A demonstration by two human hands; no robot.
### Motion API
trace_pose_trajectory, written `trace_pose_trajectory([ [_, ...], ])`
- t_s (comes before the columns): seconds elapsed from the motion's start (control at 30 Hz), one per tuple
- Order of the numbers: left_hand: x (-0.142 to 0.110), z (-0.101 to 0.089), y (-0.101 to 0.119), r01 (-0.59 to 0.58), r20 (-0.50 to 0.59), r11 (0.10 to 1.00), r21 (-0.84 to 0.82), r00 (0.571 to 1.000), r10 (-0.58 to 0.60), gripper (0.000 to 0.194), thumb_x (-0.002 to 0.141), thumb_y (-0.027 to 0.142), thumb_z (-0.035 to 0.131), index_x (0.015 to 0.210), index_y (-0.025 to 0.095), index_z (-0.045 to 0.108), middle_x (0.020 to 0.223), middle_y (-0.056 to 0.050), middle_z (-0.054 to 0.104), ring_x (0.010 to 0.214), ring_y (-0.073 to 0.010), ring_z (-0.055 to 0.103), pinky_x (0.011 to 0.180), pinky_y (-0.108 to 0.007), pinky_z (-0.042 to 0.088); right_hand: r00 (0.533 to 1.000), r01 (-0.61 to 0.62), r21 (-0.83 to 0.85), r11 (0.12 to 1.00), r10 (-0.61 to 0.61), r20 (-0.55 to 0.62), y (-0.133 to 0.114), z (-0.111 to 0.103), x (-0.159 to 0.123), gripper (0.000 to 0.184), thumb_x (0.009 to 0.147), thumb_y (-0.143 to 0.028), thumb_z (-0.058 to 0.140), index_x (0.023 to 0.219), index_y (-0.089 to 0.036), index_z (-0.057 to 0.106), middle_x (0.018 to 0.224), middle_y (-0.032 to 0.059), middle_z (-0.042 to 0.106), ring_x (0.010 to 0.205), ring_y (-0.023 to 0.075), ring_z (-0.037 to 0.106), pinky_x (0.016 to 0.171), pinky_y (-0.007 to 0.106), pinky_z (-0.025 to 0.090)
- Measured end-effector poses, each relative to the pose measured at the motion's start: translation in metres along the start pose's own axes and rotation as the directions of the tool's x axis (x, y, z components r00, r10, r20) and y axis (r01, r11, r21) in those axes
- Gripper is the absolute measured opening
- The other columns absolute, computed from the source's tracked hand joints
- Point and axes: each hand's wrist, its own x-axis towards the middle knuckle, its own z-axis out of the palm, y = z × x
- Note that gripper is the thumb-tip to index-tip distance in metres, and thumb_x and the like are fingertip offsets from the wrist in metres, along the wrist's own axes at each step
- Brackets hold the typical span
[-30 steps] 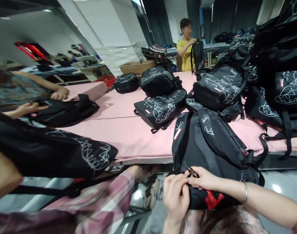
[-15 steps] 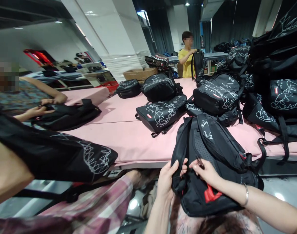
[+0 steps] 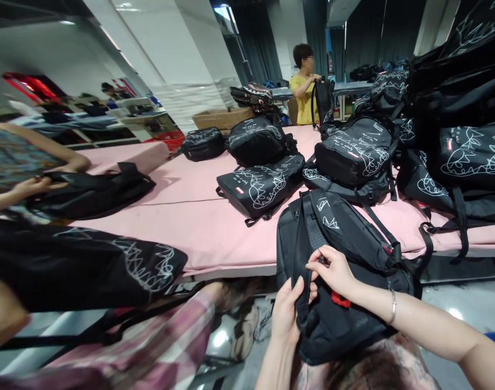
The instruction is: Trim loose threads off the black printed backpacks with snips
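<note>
A black backpack (image 3: 353,319) leans between my lap and the table edge, its padded back and straps facing up. My left hand (image 3: 288,309) is closed around a shoulder strap (image 3: 302,260), thumb on top. Close beside it, my right hand (image 3: 332,271) pinches finger and thumb together at the strap's edge. A small dark tool shows partly inside the right hand; its kind is mostly hidden by the fingers. Below that hand a red tab (image 3: 340,299) shows on the backpack.
Several black backpacks with white scribble print, one backpack (image 3: 261,187) among them, lie on the pink-covered table (image 3: 190,216). More are piled at right. A person at left handles a black bag (image 3: 92,189); a person in yellow (image 3: 302,92) holds another behind.
My right hand has moved up and left to the strap edge, beside my left hand. The left hand keeps its hold on the strap. The view has shifted slightly right.
</note>
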Motion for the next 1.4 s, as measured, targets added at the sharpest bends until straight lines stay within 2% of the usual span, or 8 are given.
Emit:
trace_pose_trajectory([
  [0.17, 0.001, -0.003, -0.004, 0.000, 0.012, 0.999, -0.041, 1.000, 0.000, 0.028, 0.065, 0.023, 0.073, 0.087, 0.008, 0.065, 0.078, -0.008, 0.064, 0.060, -0.0092, 0.057, 0.057, -0.018, 0.050, 0.990, 0.115, 0.035, 0.993, -0.117, 0.076, -0.007, -0.009, -0.002, 0.013, 0.076, -0.018, 0.052, 0.063, -0.015, 0.051, 0.065, -0.0004, 0.047, 0.060, 0.0087, 0.045, 0.056, 0.020, 0.036],
  [0.37, 0.008, -0.025, 0.000, 0.056, 0.015, 0.958, -0.280, 0.998, -0.054, 0.013, 0.068, 0.016, 0.068, 0.079, 0.010, 0.064, 0.078, -0.006, 0.062, 0.055, -0.0044, 0.050, 0.051, -0.014, 0.044, 0.950, -0.234, 0.634, 0.737, 0.034, 0.311, -0.012, -0.020, -0.001, 0.037, 0.076, -0.045, 0.059, 0.064, -0.015, 0.041, 0.055, -0.0069, 0.033, 0.036, 0.0001, 0.017, 0.037, 0.017, 0.015],
  [0.5, -0.006, -0.018, -0.011, -0.088, 0.046, 0.962, 0.257, 0.996, 0.079, 0.027, 0.077, 0.033, 0.060, 0.094, 0.012, 0.065, 0.072, -0.006, 0.059, 0.057, -0.0087, 0.050, 0.054, -0.020, 0.044, 0.958, -0.285, 0.401, 0.871, 0.248, 0.142, 0.011, -0.021, 0.001, 0.042, 0.077, -0.051, 0.055, 0.060, -0.014, 0.044, 0.051, -0.0051, 0.037, 0.037, 0.0023, 0.026, 0.038, 0.017, 0.021],
  [0.67, -0.027, -0.003, -0.023, -0.422, 0.356, 0.204, 0.883, 0.888, 0.291, 0.039, 0.077, 0.040, 0.055, 0.111, 0.022, 0.061, 0.113, -0.010, 0.056, 0.105, -0.0252, 0.050, 0.090, -0.039, 0.040, 0.984, -0.080, 0.076, 0.994, 0.091, -0.153, 0.023, -0.027, 0.000, 0.033, 0.082, -0.046, 0.050, 0.080, -0.014, 0.059, 0.068, 0.0025, 0.055, 0.063, 0.0106, 0.051, 0.057, 0.020, 0.039],
  [0.73, -0.016, -0.009, -0.015, -0.444, 0.392, 0.114, 0.889, 0.865, 0.312, 0.027, 0.084, 0.037, 0.046, 0.087, 0.022, 0.067, 0.096, -0.006, 0.063, 0.095, -0.0215, 0.054, 0.086, -0.036, 0.041, 0.985, -0.078, 0.084, 0.993, 0.090, -0.150, 0.022, -0.028, -0.001, 0.035, 0.083, -0.047, 0.047, 0.085, -0.014, 0.059, 0.067, 0.0025, 0.054, 0.058, 0.0102, 0.048, 0.051, 0.020, 0.036],
  [1.07, 0.127, -0.070, 0.035, -0.389, 0.227, 0.233, 0.891, 0.828, 0.512, 0.011, 0.066, 0.026, 0.059, 0.060, 0.017, 0.057, 0.067, -0.003, 0.057, 0.069, -0.0181, 0.053, 0.072, -0.032, 0.041, 0.983, -0.163, 0.183, 0.969, 0.175, -0.053, 0.004, -0.029, -0.011, 0.039, 0.079, -0.052, 0.052, 0.081, -0.013, 0.059, 0.064, 0.0003, 0.050, 0.043, 0.0039, 0.032, 0.040, 0.017, 0.023],
  [1.23, 0.088, -0.112, 0.030, -0.367, 0.047, 0.467, 0.805, 0.823, 0.566, 0.036, 0.074, 0.051, 0.046, 0.067, 0.016, 0.051, 0.054, 0.001, 0.049, 0.052, -0.0130, 0.047, 0.054, -0.025, 0.040, 0.926, -0.170, 0.272, 0.947, 0.248, -0.284, -0.007, -0.089, -0.048, 0.036, 0.075, -0.047, 0.061, 0.090, -0.014, 0.060, 0.073, 0.0026, 0.053, 0.050, 0.0044, 0.040, 0.043, 0.015, 0.031],
  [1.4, 0.025, -0.179, 0.015, -0.189, -0.454, 0.899, 0.394, 0.811, 0.369, 0.060, 0.043, 0.062, 0.071, 0.074, 0.014, 0.053, 0.061, 0.002, 0.053, 0.050, -0.0092, 0.046, 0.047, -0.021, 0.039, 0.653, -0.190, 0.425, 0.885, 0.437, -0.618, 0.023, -0.174, -0.091, 0.040, 0.060, -0.046, 0.073, 0.086, -0.016, 0.061, 0.076, 0.0060, 0.056, 0.062, 0.0149, 0.056, 0.050, 0.024, 0.048],
])
